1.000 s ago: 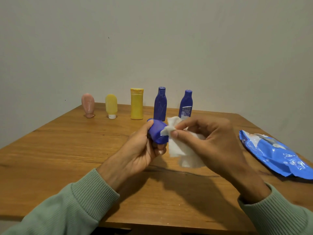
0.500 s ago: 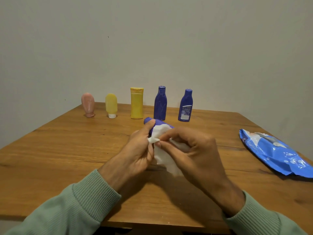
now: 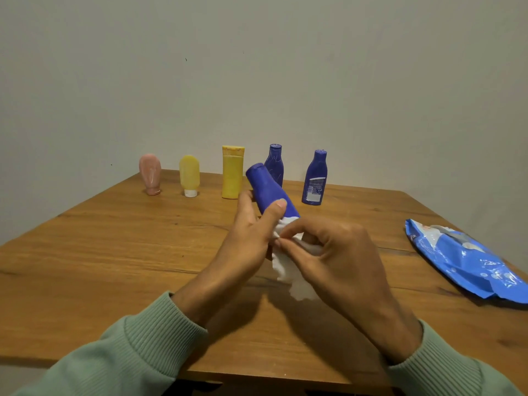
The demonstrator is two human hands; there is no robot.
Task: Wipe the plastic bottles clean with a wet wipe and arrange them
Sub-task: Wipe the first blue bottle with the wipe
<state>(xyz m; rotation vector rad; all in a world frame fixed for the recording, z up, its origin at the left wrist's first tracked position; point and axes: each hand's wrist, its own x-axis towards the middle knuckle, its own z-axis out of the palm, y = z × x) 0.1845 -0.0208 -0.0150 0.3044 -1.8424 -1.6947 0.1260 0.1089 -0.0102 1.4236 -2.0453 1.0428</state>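
Standing along the far edge of the wooden table (image 3: 114,252) are five bottles in a row, all upright and apart from one another: a pink squeeze tube (image 3: 150,173) resting on its cap, a pale yellow squeeze tube (image 3: 189,175) on a white cap, a taller yellow flip-top bottle (image 3: 232,172), a dark blue bottle (image 3: 275,164) partly hidden behind the one being held, and a second dark blue bottle (image 3: 314,178) with a white printed label facing forward. A sixth bottle, the held blue bottle (image 3: 268,192), is up off the table in front of the row. It is a plain, matte blue plastic, tilted with its narrow cap end pointing up and to the left, its lower end buried in a white wet wipe (image 3: 288,270).

The left hand (image 3: 248,238) is closed around that bottle's middle, thumb pressed across the near face and fingertips curling round the far side. The right hand (image 3: 337,261) is pinched shut on the wipe, thumb and forefinger gathering the cloth against the base of the bottle, with the crumpled rest of the wipe hanging down below the two hands. Both wrists come out of ribbed, pale green sleeves (image 3: 154,335).

One blue wet wipe packet (image 3: 463,258) lies flat near the right edge of the table, well apart from the hands, its foil glossy and creased.
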